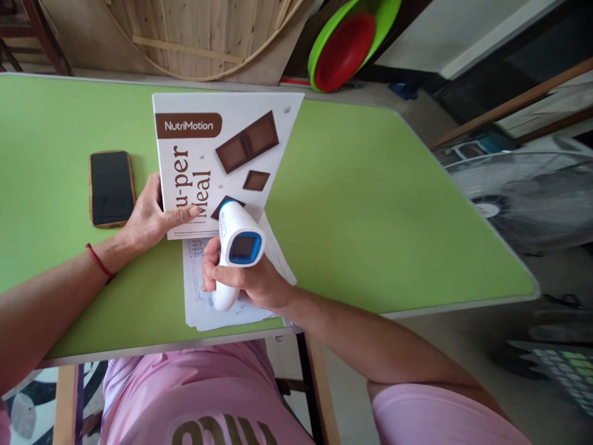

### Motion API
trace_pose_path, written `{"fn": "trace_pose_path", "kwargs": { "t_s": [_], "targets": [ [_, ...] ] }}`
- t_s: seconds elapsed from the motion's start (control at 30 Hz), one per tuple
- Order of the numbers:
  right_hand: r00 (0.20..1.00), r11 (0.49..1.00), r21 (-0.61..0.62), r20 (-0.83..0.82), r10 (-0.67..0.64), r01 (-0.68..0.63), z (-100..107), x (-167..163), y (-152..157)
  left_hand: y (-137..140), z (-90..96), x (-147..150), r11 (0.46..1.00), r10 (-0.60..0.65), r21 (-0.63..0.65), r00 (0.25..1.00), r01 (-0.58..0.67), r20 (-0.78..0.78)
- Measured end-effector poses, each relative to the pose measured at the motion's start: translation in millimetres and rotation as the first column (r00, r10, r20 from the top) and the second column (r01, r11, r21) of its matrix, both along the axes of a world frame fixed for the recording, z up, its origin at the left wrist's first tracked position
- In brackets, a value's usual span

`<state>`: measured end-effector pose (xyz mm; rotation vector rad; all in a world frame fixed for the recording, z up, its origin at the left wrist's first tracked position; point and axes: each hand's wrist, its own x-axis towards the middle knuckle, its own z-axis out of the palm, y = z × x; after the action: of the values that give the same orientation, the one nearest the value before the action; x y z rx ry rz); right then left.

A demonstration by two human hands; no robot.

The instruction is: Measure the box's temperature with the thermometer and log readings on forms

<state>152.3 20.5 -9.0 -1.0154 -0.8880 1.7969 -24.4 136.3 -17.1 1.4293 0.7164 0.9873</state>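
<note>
My left hand [155, 210] grips the lower left edge of a white NutriMotion box [194, 167], its thumb across the front and its other fingers hidden behind. The box is printed with chocolate pieces and brown lettering turned sideways. Wrapped round the handle of a white and blue infrared thermometer [236, 222] is my right hand [245, 275]. The thermometer's small dark screen faces me, and its front end overlaps the box's lower right part; whether they touch I cannot tell. Sheets of paper with handwriting [199, 309] lie beneath, partly covered by the box and my right hand.
A phone in a brown case [111, 188] lies left of the box on the green table [370, 204]. Beyond the far edge stand a round wooden tabletop [194, 34] and green and red basins [347, 49]. A fan [523, 198] is to the right.
</note>
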Motion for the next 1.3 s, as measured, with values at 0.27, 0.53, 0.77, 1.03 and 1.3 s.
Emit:
{"fn": "trace_pose_path", "kwargs": {
  "t_s": [0.27, 0.53, 0.77, 1.03, 1.3],
  "targets": [
    [0.998, 1.000, 0.010, 0.060, 0.020, -0.021, 4, 0, 1, 5, -11.1, -1, 0.999, -0.032, 0.043, 0.998, 0.030, 0.046],
    [0.999, 0.997, 0.071, 0.030, 0.034, -0.036, 3, 0, 0, 11, -21.8, -2, 0.993, -0.019, 0.118, 0.999, 0.014, 0.038],
    [0.994, 0.994, 0.074, 0.075, 0.074, -0.080, 2, 5, 0, 3, -7.7, -2, 0.997, -0.022, 0.068, 1.000, 0.022, -0.003],
    [0.985, 0.937, 0.320, -0.052, 0.162, -0.137, 3, 13, 0, 8, -18.7, -3, 0.984, 0.007, 0.175, 1.000, -0.007, -0.001],
    [0.790, 0.813, 0.580, 0.475, -0.388, 0.052, 23, 56, 6, 31, -22.0, -4, 0.929, 0.096, 0.349, 0.992, -0.120, 0.085]
  ]
}}
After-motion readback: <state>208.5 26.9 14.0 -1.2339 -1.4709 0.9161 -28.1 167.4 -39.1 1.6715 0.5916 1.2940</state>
